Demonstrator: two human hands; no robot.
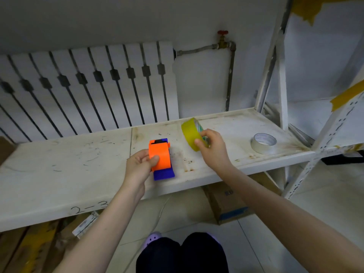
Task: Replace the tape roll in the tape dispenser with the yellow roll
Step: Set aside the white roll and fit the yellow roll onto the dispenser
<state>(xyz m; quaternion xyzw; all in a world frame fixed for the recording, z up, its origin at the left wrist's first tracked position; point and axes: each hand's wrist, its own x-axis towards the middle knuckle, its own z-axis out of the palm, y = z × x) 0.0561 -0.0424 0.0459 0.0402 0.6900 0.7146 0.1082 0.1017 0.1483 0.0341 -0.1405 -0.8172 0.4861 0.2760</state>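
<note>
While the left hand (140,162) steadies the tape dispenser (160,157) on the shelf (59,154), the head view shows its grip closed around the orange housing, thumb on the near face. The dispenser's blue base rests on the shelf surface. The right hand (211,145) holds the yellow roll (190,133) just right of the dispenser, raised and tilted on edge, its grip closed with fingertips on the rim and thumb on the outer face. A silver-white roll (263,143) lies flat farther right, well apart from both hands. Judged from this layout, the old roll is already out and the loading step is in hand. The next move calls for aligning the yellow roll's core with the dispenser's hub; whether the hub is clear cannot be told.
</note>
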